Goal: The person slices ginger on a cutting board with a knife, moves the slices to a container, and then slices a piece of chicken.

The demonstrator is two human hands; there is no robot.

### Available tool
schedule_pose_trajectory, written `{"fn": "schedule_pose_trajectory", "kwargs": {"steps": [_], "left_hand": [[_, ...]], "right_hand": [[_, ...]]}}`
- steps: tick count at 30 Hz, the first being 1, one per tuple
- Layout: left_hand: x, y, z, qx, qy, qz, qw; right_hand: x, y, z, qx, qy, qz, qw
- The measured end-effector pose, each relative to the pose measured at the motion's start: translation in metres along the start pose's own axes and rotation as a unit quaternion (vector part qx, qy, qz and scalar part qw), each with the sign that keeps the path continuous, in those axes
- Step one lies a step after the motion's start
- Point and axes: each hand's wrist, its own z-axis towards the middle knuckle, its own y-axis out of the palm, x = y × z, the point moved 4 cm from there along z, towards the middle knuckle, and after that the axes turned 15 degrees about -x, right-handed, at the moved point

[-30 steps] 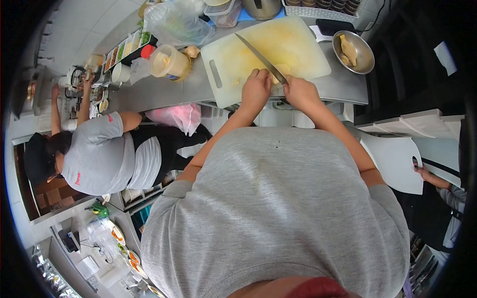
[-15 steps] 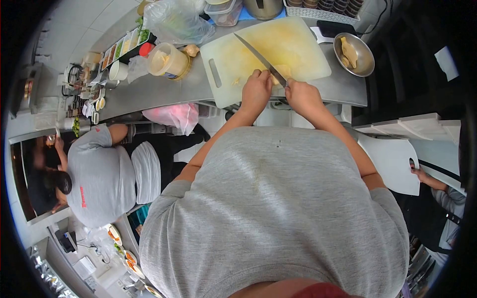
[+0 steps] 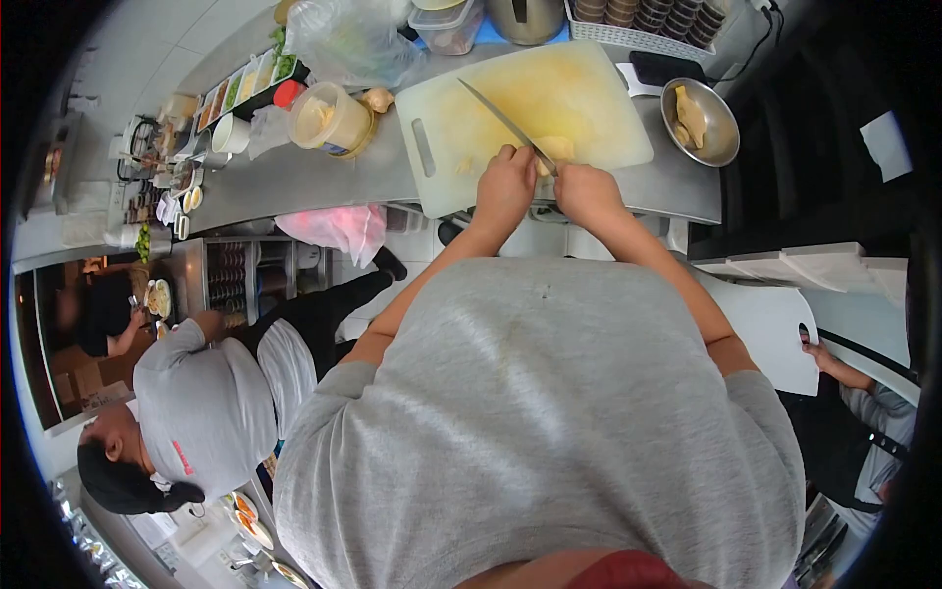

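Observation:
A kitchen knife (image 3: 505, 121) is in my right hand (image 3: 589, 191), its blade slanting up and left across a pale cutting board (image 3: 608, 88). My left hand (image 3: 505, 187) is closed, fingertips curled beside the blade, on a pale yellow piece (image 3: 543, 169) that looks like peeled ginger; my fingers partly hide it. Just beyond the blade lies another pale yellow piece (image 3: 557, 147). Small bits (image 3: 464, 165) are scattered on the board left of my left hand. Yellow stains mark the board's surface.
Right of the board is a steel bowl (image 3: 726, 123) with pale yellow pieces, near a dark phone-like object (image 3: 667, 69). A plastic tub (image 3: 343, 128) and brown knob (image 3: 377, 99) sit left. One co-worker (image 3: 211, 393) stands left; another's hand (image 3: 819, 350) grips a white board (image 3: 765, 324).
My right hand has shifted slightly left and down with the knife; the yellow piece beyond the blade shows more. The co-worker at left has leaned and turned, head now lower in view.

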Motion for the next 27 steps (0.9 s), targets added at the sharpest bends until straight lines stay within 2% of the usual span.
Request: {"fn": "schedule_pose_trajectory", "kwargs": {"steps": [14, 17, 20, 23, 27], "left_hand": [[0.003, -0.003, -0.002, 0.000, 0.005, -0.017, 1.000], [-0.003, 0.001, -0.001, 0.007, 0.017, -0.016, 1.000], [-0.004, 0.002, -0.002, 0.011, 0.015, -0.011, 1.000], [-0.006, 0.004, -0.003, 0.019, 0.018, -0.009, 1.000], [-0.003, 0.003, -0.004, 0.029, 0.018, -0.010, 0.999]], "right_hand": [[0.006, 0.019, 0.018, -0.009, 0.002, -0.021, 1.000], [0.014, 0.017, 0.028, -0.046, 0.013, -0.025, 0.999], [0.025, 0.014, 0.028, -0.046, -0.006, 0.043, 0.998], [0.026, 0.006, 0.019, -0.142, 0.041, 0.179, 0.973], [0.024, 0.007, 0.017, -0.032, 0.019, 0.107, 0.994]]}}
